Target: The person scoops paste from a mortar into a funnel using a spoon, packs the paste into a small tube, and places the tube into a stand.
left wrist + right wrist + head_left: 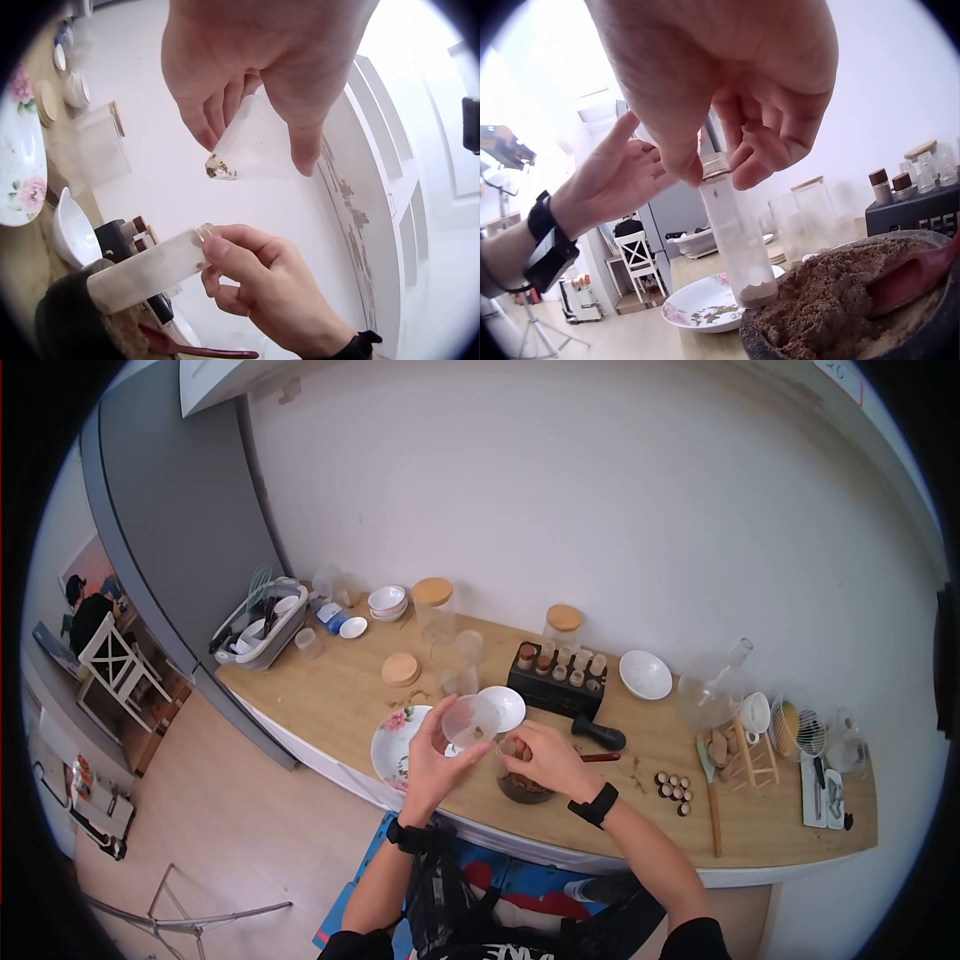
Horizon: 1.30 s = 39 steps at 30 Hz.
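Observation:
My left hand holds a translucent plastic cup between thumb and fingers; brown crumbs cling inside one corner of the cup. Close beside it, my right hand pinches a slim clear glass vial by its neck. Light brown powder sits at the vial's bottom, which overlaps the rim of a dark bowl. Coarse brown powder fills that bowl, and a dark red scoop lies in it. A floral plate with scattered crumbs is left of the bowl.
Behind the hands stand a white bowl and a black rack of small vials. A black-handled pestle and several small corks lie to the right. Glass jars and a dish basket stand further left.

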Available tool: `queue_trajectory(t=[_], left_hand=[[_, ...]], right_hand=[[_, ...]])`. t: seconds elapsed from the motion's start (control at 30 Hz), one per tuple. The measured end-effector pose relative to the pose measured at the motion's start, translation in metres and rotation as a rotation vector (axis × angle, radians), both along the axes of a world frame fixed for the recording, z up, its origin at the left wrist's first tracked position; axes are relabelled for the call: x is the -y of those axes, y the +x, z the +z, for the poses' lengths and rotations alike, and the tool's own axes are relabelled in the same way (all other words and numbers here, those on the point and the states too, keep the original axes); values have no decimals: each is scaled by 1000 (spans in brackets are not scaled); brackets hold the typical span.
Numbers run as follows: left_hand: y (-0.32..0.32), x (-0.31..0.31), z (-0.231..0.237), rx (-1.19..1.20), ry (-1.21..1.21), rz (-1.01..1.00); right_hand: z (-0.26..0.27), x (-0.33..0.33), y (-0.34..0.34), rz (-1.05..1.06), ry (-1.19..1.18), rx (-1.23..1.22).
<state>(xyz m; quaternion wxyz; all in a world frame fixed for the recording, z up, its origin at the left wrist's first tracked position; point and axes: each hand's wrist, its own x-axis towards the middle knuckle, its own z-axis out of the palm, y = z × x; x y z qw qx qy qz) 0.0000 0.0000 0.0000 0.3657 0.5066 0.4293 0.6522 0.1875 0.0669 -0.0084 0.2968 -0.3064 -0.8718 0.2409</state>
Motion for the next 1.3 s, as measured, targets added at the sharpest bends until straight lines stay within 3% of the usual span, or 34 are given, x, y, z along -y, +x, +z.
queue_trajectory(t=[0.23,0.3,0.63,0.83,0.93,1.0,1.13,1.2,1.3], left_hand=[[25,-4,-6,-156,45,-127],[31,-6,-11,-206,24,-128],[35,-8,-14,-279,67,-126],[34,-5,-15,-230,72,-130],[33,-8,-17,-265,106,-119],[33,-7,-14,-273,60,-122],[34,-9,-18,-235,80,-130],[34,-9,-18,-241,76,-134],[34,-9,-17,-259,76,-137]], right_hand=[[-5,11,1,-76,-161,-125],[-6,14,1,-89,-106,-226],[-16,13,-1,-119,14,-243],[-14,26,0,-167,-169,-281],[4,30,21,-239,-229,-216],[14,30,41,-392,-179,-356],[21,24,84,-554,-140,-381],[27,30,97,-679,-29,-209],[18,38,103,-744,-63,-54]])
